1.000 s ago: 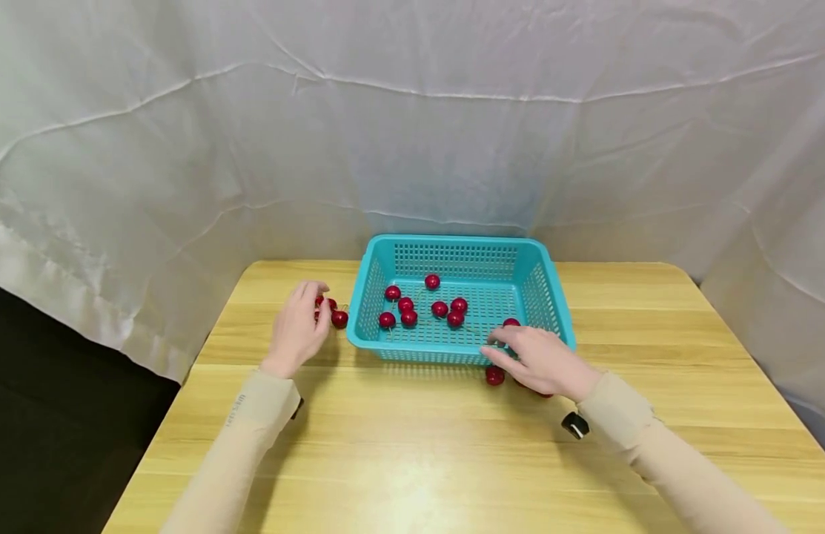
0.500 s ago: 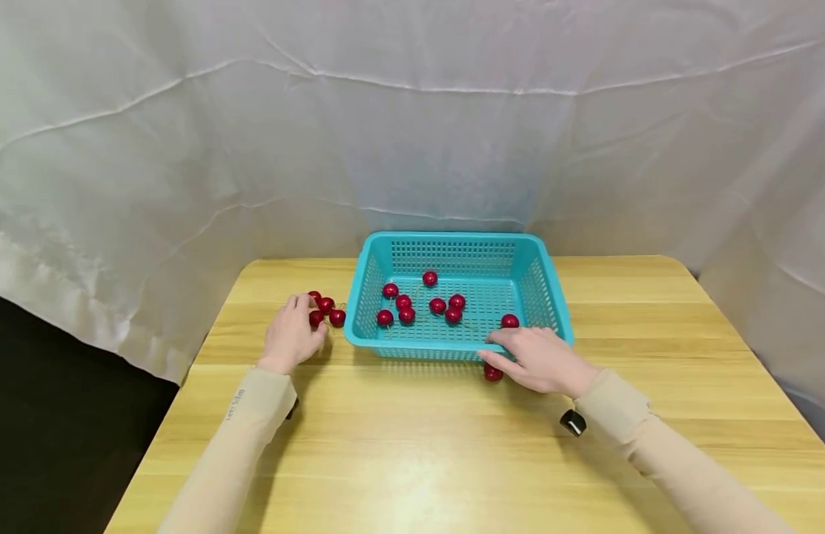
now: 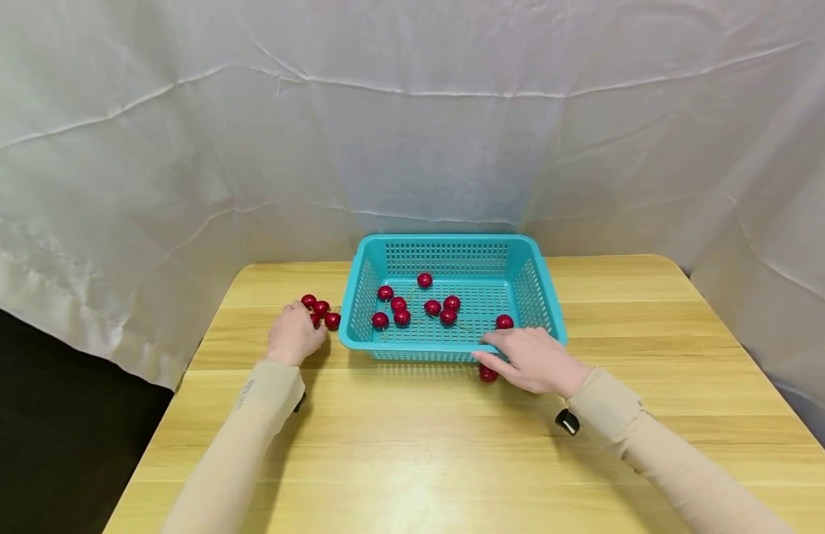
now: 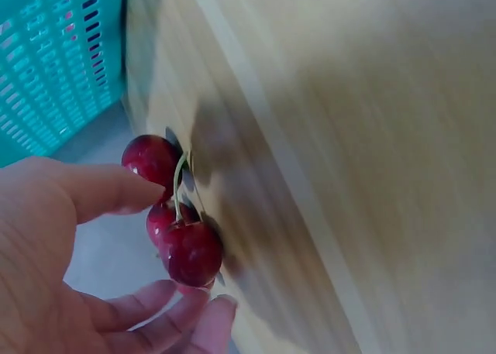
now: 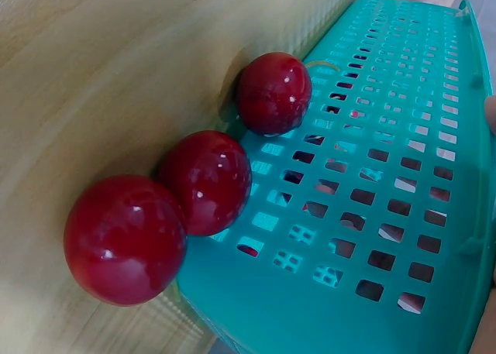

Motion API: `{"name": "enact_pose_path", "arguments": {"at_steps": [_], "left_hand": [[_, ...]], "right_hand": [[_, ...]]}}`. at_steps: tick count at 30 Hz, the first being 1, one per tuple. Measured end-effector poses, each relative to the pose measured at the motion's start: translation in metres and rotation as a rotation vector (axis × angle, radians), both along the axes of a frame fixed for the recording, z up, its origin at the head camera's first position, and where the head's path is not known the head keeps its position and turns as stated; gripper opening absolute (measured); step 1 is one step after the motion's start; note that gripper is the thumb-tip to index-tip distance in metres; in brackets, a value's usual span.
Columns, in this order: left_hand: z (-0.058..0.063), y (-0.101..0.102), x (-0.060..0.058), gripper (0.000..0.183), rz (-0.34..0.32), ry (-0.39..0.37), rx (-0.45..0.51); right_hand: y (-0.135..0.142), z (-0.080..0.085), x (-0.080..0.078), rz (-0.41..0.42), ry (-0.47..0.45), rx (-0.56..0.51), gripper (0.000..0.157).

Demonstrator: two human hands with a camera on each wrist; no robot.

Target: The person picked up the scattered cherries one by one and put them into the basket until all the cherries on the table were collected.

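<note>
My left hand (image 3: 296, 335) is at a small cluster of red cherries (image 3: 322, 306) on the table, left of the basket. In the left wrist view, the thumb and fingers (image 4: 159, 307) lie on either side of a stemmed cherry (image 4: 194, 253); a gap shows between thumb and that cherry. My right hand (image 3: 535, 360) grips the front rim of the turquoise basket (image 3: 425, 346), thumb outside and fingers inside. Several cherries (image 3: 432, 307) lie spread on the basket floor. In the right wrist view, three cherries (image 5: 205, 182) sit on the table along the basket's outer wall.
The wooden table (image 3: 412, 445) carries the perforated basket near its back edge. A pale cloth (image 3: 412, 148) hangs behind and at the sides. Something black (image 3: 58, 430) lies beyond the table's left edge.
My left hand has drawn back a little to the left, uncovering more of the cherry cluster. The right hand stays at the basket rim. The head view has shifted slightly.
</note>
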State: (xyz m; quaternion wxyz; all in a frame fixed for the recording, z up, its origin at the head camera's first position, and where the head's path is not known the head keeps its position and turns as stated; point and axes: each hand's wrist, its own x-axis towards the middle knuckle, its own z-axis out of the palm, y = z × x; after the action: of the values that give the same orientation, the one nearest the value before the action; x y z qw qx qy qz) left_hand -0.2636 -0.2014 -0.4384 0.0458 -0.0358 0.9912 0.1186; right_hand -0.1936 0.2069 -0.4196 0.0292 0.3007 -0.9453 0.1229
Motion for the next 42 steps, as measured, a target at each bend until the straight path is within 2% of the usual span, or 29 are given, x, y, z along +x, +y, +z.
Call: {"name": "enact_pose_path", "arguments": {"at_steps": [5,12,18,27,35,42], "left_hand": [[-0.003,0.004,-0.004,0.054,0.022,-0.040,-0.003],[-0.008,0.001,-0.008,0.047,0.039,-0.027,0.010],[-0.009,-0.003,-0.011,0.045,0.027,-0.030,0.006],[-0.005,-0.007,-0.007,0.056,-0.003,-0.066,0.023],[0.002,-0.015,-0.001,0.038,-0.021,0.003,0.063],[0.008,-0.027,0.003,0.038,-0.014,0.017,0.071]], "right_hand": [[0.000,-0.001,-0.001,0.009,-0.004,0.005,0.038],[-0.001,-0.001,-0.003,0.024,-0.008,0.007,0.037],[-0.002,0.000,-0.003,0.026,-0.004,0.007,0.036],[0.000,-0.002,-0.001,0.018,-0.001,0.003,0.037],[0.000,-0.003,0.000,0.013,0.017,0.008,0.035],[0.000,-0.004,0.000,0.004,0.024,0.013,0.037]]}}
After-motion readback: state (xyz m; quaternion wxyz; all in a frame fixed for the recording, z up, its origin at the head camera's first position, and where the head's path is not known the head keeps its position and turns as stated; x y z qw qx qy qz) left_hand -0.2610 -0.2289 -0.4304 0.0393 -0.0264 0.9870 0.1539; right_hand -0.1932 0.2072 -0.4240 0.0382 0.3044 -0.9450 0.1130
